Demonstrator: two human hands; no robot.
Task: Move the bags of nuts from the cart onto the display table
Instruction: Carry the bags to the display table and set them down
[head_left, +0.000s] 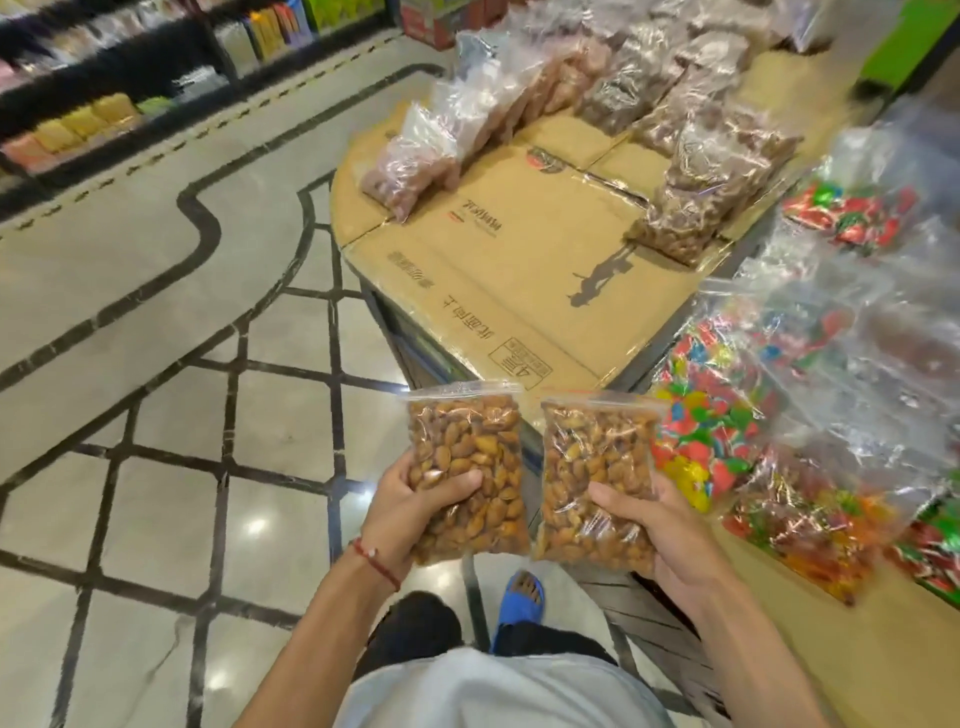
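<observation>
The left hand (410, 514) is gripping the left bag of nuts (467, 478) round its lower half, and the right hand (670, 540) is gripping the right bag (597, 478) likewise. The 2 bags are hanging in the air, just before the display table (519, 270). The smooth plastic may be slipping, or a careless put-down may be knocking the candy bags (727, 415) beside.

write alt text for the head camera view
A person's left hand grips the left bag of almonds and the right hand the right bag of almonds, above a tiled floor. Ahead, a cardboard-topped display table holds bagged nuts; candy bags lie right.
</observation>
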